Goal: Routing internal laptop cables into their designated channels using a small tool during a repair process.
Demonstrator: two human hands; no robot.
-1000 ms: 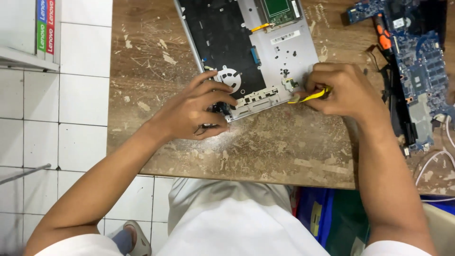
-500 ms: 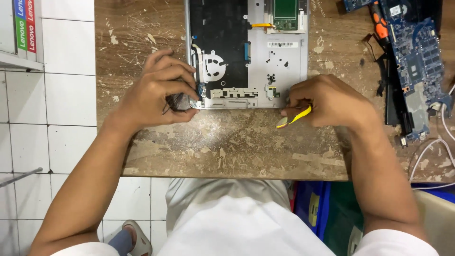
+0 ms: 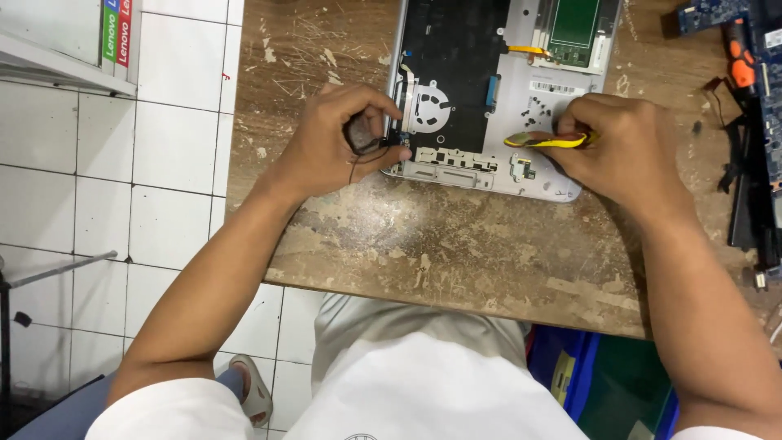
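Laptop chassis [image 3: 521, 90], opened and stripped to its silver frame and black keyboard back, lies on the far part of the worn wooden table [image 3: 456, 253] in front of me. My left hand [image 3: 338, 147] is curled around a small dark part with a thin wire [image 3: 359, 134] at the chassis's left edge. My right hand [image 3: 623, 151] grips a yellow tool [image 3: 546, 140], laid over the near right of the frame. Blue circuit boards [image 3: 762, 49] lie far right.

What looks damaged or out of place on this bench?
The wooden bench is scarred, its surface flaking in pale patches. The laptop shell lies opened with its insides bare, and a loose circuit board sits at the right edge.
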